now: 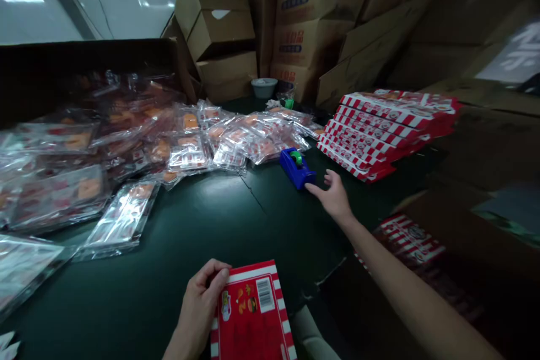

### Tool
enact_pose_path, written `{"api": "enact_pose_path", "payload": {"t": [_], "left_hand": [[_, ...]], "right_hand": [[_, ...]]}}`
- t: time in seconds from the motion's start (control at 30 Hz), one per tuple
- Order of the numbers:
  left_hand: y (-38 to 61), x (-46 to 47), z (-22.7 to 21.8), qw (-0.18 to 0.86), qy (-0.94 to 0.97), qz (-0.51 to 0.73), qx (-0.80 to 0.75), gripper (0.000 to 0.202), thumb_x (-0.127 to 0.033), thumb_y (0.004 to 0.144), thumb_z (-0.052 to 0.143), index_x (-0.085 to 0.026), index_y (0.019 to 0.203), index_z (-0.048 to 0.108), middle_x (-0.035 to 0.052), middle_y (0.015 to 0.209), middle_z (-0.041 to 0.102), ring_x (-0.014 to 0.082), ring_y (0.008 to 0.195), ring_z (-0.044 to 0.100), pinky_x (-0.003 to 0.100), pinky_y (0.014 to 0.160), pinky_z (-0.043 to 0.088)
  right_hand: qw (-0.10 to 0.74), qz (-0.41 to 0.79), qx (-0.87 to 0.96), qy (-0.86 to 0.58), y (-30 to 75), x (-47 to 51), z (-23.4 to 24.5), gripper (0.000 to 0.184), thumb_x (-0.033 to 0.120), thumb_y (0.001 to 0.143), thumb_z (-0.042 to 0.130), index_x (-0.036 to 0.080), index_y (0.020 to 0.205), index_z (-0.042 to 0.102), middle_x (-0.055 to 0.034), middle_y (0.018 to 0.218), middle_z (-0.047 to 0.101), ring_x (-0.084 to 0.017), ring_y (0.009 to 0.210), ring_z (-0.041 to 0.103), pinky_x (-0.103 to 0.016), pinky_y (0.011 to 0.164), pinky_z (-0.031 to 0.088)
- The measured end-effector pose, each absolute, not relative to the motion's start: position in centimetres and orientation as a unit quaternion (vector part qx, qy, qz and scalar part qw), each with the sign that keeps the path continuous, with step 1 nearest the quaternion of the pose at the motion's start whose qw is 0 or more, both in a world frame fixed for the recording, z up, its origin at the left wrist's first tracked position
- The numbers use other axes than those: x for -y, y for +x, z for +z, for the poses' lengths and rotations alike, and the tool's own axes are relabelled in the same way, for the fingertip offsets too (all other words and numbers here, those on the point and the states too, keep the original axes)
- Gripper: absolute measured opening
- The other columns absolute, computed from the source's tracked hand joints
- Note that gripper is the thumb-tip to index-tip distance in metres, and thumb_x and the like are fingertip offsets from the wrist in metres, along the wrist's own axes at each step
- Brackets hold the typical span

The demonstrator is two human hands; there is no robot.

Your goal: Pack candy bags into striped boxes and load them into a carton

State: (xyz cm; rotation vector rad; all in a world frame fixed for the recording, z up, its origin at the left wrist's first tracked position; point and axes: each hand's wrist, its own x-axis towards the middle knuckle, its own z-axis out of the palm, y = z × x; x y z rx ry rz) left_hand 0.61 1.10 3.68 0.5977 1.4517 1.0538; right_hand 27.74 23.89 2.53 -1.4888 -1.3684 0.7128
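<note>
A flat red box (248, 315) with white-striped edges, a barcode and small food pictures lies at the near edge of the table. My left hand (205, 295) grips its upper left corner, thumb on top and fingers curled by the side. Farther off, a blue tape dispenser (297, 169) with a green roll stands on the dark green table (202, 219). Reaching to its near end is my right hand (333, 194), thumb stretched out at the cutter and fingers apart. Whether a strip of tape is on the thumb is too small to tell.
Clear plastic packs (261, 138) with orange and red pieces are heaped along the left and back. Stacked red-and-white striped boxes (367, 135) stand at the right. Behind are brown cartons (312, 11) and a grey bowl (264, 89). More striped boxes (411, 242) lie lower right.
</note>
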Motion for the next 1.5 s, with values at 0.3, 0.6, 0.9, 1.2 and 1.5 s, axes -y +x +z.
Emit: {"api": "enact_pose_path", "payload": {"t": [0.3,0.6,0.9,1.2,1.5], "left_hand": [[1.3,-1.5,2.8,0.567,0.255,0.486,-0.614,0.048,-0.062,0.061,0.075,-0.019,0.077,0.059,0.0025,0.069,0.071,0.0225,0.063,0.069,0.028,0.055,0.054],[1.1,-1.6,2.7,0.567,0.272,0.500,-0.595,0.046,-0.060,0.064,0.075,-0.019,0.078,0.060,-0.0002,0.064,0.069,0.0199,0.057,0.067,0.027,0.054,0.053],[0.8,-1.7,2.3,0.582,0.263,0.485,-0.598,0.049,-0.064,0.063,0.074,-0.021,0.081,0.060,0.0011,0.070,0.071,0.0230,0.062,0.069,0.030,0.054,0.055],[1.5,-1.5,2.7,0.604,0.263,0.487,-0.573,0.049,-0.060,0.066,0.073,-0.020,0.089,0.057,0.0035,0.079,0.071,0.0224,0.065,0.070,0.030,0.054,0.056],[-0.6,-1.8,13.2,0.189,0.524,0.631,-0.540,0.010,-0.024,0.086,0.064,-0.020,0.095,0.065,0.0008,0.085,0.068,0.0130,0.073,0.067,0.022,0.063,0.056]], "right_hand": [[0.354,0.348,0.558,-0.665,28.1,-28.3,5.3,0.039,0.029,0.088,0.064,0.017,0.124,0.055,-0.0100,0.130,0.055,-0.026,0.114,0.055,-0.050,0.095,0.047],[0.380,0.481,0.432,-0.662,26.9,-30.3,7.6,0.033,0.033,0.093,0.059,0.016,0.121,0.056,-0.0089,0.120,0.059,-0.022,0.100,0.062,-0.042,0.083,0.054],[0.511,0.518,0.410,-0.550,27.0,-24.7,4.5,0.031,0.033,0.094,0.057,0.017,0.119,0.057,-0.0087,0.120,0.059,-0.021,0.100,0.061,-0.041,0.083,0.054],[0.471,0.567,0.382,-0.557,26.9,-24.1,4.1,0.030,0.033,0.093,0.058,0.015,0.118,0.058,-0.0079,0.115,0.061,-0.020,0.095,0.063,-0.039,0.079,0.055],[0.513,0.612,0.404,-0.446,23.4,-16.8,12.1,0.022,0.029,0.079,0.073,0.018,0.066,0.058,0.0047,0.056,0.052,-0.008,0.048,0.051,-0.020,0.047,0.047]]}}
